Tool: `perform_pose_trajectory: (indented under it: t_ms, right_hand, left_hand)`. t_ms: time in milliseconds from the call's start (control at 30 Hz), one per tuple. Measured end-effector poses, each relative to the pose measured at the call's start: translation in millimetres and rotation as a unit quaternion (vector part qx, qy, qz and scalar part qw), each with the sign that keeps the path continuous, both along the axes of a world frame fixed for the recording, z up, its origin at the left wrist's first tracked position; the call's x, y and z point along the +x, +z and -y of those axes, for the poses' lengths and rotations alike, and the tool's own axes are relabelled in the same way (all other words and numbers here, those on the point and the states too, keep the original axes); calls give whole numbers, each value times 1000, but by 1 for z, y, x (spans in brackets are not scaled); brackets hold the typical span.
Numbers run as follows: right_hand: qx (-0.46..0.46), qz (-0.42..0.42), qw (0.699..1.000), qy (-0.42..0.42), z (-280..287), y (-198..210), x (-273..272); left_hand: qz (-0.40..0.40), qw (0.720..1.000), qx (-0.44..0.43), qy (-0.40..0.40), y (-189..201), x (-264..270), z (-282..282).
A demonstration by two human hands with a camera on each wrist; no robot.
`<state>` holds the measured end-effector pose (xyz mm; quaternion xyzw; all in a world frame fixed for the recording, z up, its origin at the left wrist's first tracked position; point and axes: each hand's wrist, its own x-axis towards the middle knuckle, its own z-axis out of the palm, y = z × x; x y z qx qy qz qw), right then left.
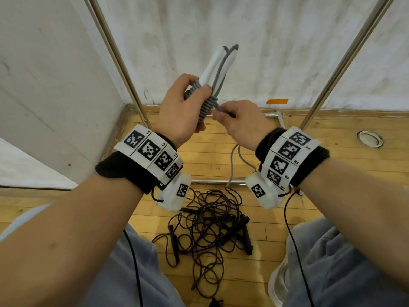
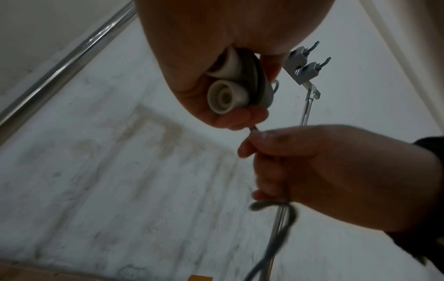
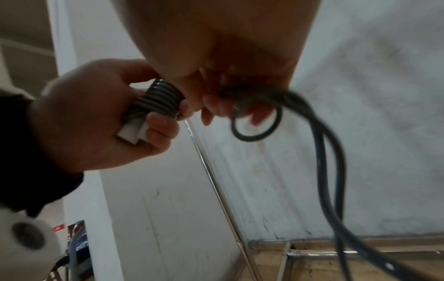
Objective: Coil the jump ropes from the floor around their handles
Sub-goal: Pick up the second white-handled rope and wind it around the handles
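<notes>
My left hand [image 1: 181, 107] grips two white jump-rope handles [image 1: 218, 63] held side by side and pointing up, with grey rope [image 1: 207, 106] wound in tight turns around their lower part. The handles' round ends [image 2: 225, 98] show under the left hand's fingers. The coil [image 3: 159, 98] lies between the two hands. My right hand [image 1: 238, 119] pinches the loose grey rope right beside the coil. The slack [image 1: 235, 160] hangs doubled below that hand, with a small loop [image 3: 254, 123] under the fingers. Tangled dark jump ropes [image 1: 208, 229] with black handles lie on the floor between my knees.
A metal rack frames the space: two slanted poles [image 1: 115, 58] [image 1: 345, 63] and a floor bar [image 1: 217, 181]. White walls stand behind and to the left. The wooden floor [image 1: 332, 156] has a round metal fitting [image 1: 370, 139]. A strip of orange tape [image 1: 277, 101] sticks to the wall.
</notes>
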<state>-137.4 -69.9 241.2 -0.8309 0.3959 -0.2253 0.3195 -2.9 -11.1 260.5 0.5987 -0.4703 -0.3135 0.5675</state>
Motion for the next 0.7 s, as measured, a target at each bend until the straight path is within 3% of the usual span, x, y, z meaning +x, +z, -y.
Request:
perform_pose_trajectory:
  t_ms: [133,267,367,567,700]
  right_hand:
    - [96,-4,995,0,4,-3,-3]
    - [259,150,954,33,0,-9,1]
    - [302,225,926,12,0,-9,4]
    - [210,120,970,31,-1,-15,5]
    - [212,53,974,62,2,-15,-1]
  left_hand:
    - [14,1000,14,-6,-3,-4,1]
    - [-15,1000,8,-14,0,-2,2]
    - [8,1000,2,9,2,5,3]
    - [125,991,-9,53,-4,18,7]
    - [230,970,16,82,-14,32,10]
